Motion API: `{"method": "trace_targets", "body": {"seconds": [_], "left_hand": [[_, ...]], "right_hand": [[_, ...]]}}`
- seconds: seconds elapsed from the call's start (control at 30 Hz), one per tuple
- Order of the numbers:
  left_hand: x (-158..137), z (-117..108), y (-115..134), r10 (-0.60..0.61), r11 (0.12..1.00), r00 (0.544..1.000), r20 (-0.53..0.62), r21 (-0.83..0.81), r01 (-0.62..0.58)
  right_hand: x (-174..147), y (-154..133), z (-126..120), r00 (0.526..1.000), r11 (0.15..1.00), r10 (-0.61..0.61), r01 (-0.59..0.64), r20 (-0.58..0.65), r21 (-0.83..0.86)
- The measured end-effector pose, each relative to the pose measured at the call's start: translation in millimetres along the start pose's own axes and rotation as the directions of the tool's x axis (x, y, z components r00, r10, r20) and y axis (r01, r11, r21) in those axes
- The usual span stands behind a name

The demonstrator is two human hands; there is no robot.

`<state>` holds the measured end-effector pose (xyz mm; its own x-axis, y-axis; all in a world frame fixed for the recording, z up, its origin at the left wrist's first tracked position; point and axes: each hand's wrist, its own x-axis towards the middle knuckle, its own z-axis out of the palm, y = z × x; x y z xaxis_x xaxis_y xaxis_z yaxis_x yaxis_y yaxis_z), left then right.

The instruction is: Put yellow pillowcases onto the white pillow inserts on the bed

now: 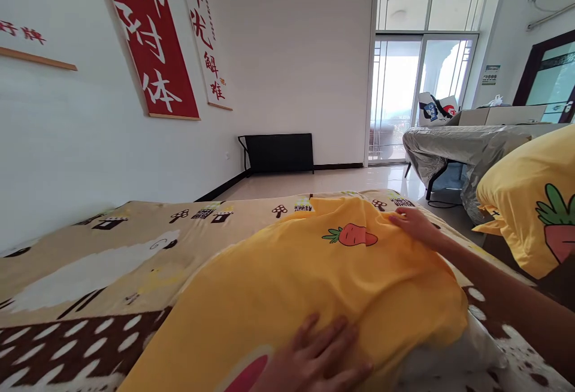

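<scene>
A yellow pillowcase [269, 272] with a small carrot print lies spread in front of me, partly covering a white pillow [453, 356] whose end shows at the lower right. Flat on the near part of the fabric rests my left hand [318, 356], its fingers spread beside a pink printed patch at the bottom edge. Farther off, my right hand [415, 227] pinches the case near its far right corner. The thumb and fingertips meet on the cloth there.
Beneath everything is a beige and brown patterned blanket [108, 266]. At the right edge sits another yellow pillow [530, 188] with a carrot print. Behind it stands a plastic-covered table [467, 134] holding boxes and a bag. A black folded panel [281, 152] leans by the far wall.
</scene>
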<state>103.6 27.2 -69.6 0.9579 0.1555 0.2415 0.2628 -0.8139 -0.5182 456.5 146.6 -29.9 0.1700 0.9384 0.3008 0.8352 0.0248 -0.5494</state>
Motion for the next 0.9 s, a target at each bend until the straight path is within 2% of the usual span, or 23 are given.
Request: {"method": "trace_targets", "body": {"seconds": [0.07, 0.13, 0.23, 0.3, 0.33, 0.4, 0.47, 0.53, 0.63, 0.77, 0.9], "left_hand": [[0, -16, -18, -0.055, 0.986, 0.996, 0.075, -0.154, 0.066], [-5, -23, -44, -0.193, 0.945, 0.976, 0.098, -0.251, 0.212], [-10, -12, -80, -0.440, 0.828, 0.891, 0.113, -0.332, 0.451], [-3, 1, -89, -0.507, 0.760, 0.846, 0.167, -0.376, 0.530], [3, 7, -88, -0.486, 0.754, 0.851, 0.200, -0.397, 0.524], [22, 15, -75, -0.364, 0.782, 0.896, 0.256, -0.439, 0.443], [43, 19, -55, -0.233, 0.810, 0.934, 0.271, -0.478, 0.340], [61, 19, -39, -0.152, 0.811, 0.956, 0.249, -0.522, 0.265], [78, 18, -27, -0.069, 0.784, 0.976, 0.207, -0.593, 0.182], [78, 16, -27, -0.031, 0.781, 0.982, 0.189, -0.609, 0.141], [61, -8, -43, 0.036, 0.727, 0.984, 0.173, -0.680, 0.093]], "right_hand": [[-9, 28, -12, 0.996, 0.997, 0.050, -0.046, -0.078, 0.059], [-29, 56, -13, 0.995, 0.995, 0.088, -0.085, -0.052, 0.055], [-59, 80, -1, 0.985, 0.998, 0.065, -0.064, 0.159, -0.008], [-62, 79, 2, 0.958, 0.988, 0.078, -0.038, 0.275, -0.148], [-56, 73, 0, 0.952, 0.972, 0.096, -0.027, 0.291, -0.232], [-34, 54, -8, 0.962, 0.939, 0.103, -0.010, 0.253, -0.345], [-4, 25, -15, 0.981, 0.938, 0.045, 0.024, 0.187, -0.347], [26, -7, -15, 0.991, 0.945, -0.040, 0.080, 0.130, -0.318], [59, -54, 4, 0.986, 0.953, -0.128, 0.153, 0.109, -0.263], [80, -88, 42, 0.954, 0.957, -0.144, 0.202, 0.262, -0.211], [90, -85, 62, 0.888, 0.945, -0.213, 0.293, 0.407, -0.144]]}}
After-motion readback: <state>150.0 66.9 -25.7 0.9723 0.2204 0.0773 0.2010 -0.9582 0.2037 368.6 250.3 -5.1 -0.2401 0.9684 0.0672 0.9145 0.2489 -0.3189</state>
